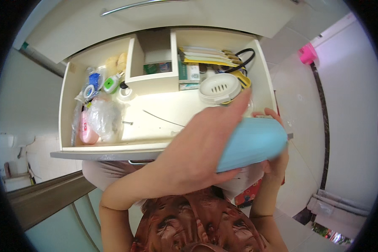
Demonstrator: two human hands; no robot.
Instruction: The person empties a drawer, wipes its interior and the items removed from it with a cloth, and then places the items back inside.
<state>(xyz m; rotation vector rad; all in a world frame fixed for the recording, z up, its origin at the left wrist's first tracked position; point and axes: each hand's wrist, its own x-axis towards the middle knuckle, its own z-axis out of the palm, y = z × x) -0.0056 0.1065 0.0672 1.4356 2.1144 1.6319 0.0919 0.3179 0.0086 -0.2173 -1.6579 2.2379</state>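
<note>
A smooth light-blue object with a rounded end (255, 141), which I cannot name more exactly, is held above the right front part of an open drawer (163, 146). My left hand (201, 148) grips its left side, thumb stretched up over the drawer. Around its right end wraps my right hand (278, 159), partly hidden behind it. Just beyond my left thumb lies a white slotted soap dish (220, 88). A thin wire or stick (162, 118) lies on the drawer bottom left of my hand, with a small metal screw (128, 123) farther left.
The drawer's left part holds a crumpled clear plastic bag (104, 116), a pink bottle (88, 132) and a green-and-white bottle (111, 83). Farther back are a divider box (152, 80), flat packets (208, 56) and a black band (247, 63). A pink container (308, 54) stands at the right wall.
</note>
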